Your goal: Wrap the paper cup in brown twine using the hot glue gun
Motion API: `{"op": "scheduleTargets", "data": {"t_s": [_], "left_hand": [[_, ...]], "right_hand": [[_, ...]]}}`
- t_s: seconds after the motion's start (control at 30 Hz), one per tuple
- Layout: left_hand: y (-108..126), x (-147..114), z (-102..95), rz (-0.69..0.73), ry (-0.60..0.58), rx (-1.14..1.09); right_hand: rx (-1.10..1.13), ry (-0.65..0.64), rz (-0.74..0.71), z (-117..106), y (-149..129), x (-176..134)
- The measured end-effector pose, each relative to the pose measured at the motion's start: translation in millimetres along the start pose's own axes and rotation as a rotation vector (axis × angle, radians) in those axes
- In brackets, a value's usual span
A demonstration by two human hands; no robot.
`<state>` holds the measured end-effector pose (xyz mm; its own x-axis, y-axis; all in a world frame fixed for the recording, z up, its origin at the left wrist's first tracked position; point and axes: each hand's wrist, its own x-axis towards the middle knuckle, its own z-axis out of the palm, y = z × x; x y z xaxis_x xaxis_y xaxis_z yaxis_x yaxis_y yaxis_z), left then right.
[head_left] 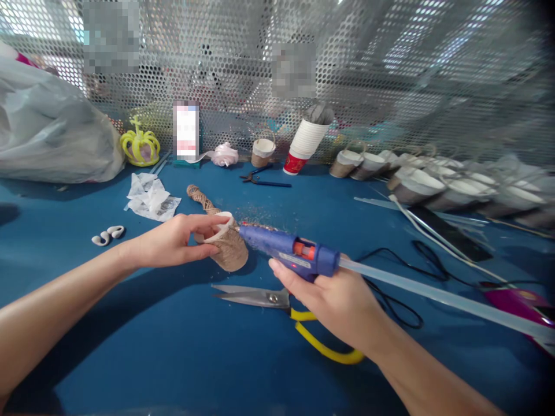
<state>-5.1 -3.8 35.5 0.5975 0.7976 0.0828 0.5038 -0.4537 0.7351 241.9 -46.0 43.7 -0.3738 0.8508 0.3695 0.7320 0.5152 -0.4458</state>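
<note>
Glue gun (277,242) — beside cup rim (230,226)

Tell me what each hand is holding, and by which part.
The left hand holds the brown cup by its rim; the right hand holds the blue glue gun by its handle.

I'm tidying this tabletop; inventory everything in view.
glue gun: 1, blue, centre
cup: 1, brown, centre
glue sticks: several, translucent, right
twine: 1, tan, centre
scissors: 1, silver/yellow, front
pliers: 1, blue, back
cup stack: 1, white/red, back
baskets: several, brown/white, back
paper: heap, white, left
curved pieces: 2, white, left
crown: 1, yellow, left
ribbon: 1, pink, back
screen: 1, white, back
bag: 1, grey, left
slab: 1, black, right
cords: several, black/white, right
flat item: 1, magenta, right
left hand: 1, holding cup
right hand: 1, holding gun
</note>
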Motion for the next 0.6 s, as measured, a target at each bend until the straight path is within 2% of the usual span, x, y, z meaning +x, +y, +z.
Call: {"op": "scheduleTargets", "data": {"t_s": [0.2,0.3,0.43,0.6], "left_hand": [[-0.5,0.0,-0.2,0.001,-0.006,-0.008],[-0.5,0.0,-0.4,0.002,-0.002,0.004],[0.1,-0.2,-0.3,-0.004,-0.008,0.002],[-0.3,-0.4,-0.2,0.006,0.004,-0.002]], "right_hand": [[-0.053,-0.013,0.015,-1.3,-4.5,1.9],[-0.049,-0.016,-0.024,-1.2,-1.1,1.0],[-0.025,-0.004,-0.014,-1.1,-1.7,-0.3],[-0.103,0.042,0.004,-1.3,-8.7,-1.7]]}}
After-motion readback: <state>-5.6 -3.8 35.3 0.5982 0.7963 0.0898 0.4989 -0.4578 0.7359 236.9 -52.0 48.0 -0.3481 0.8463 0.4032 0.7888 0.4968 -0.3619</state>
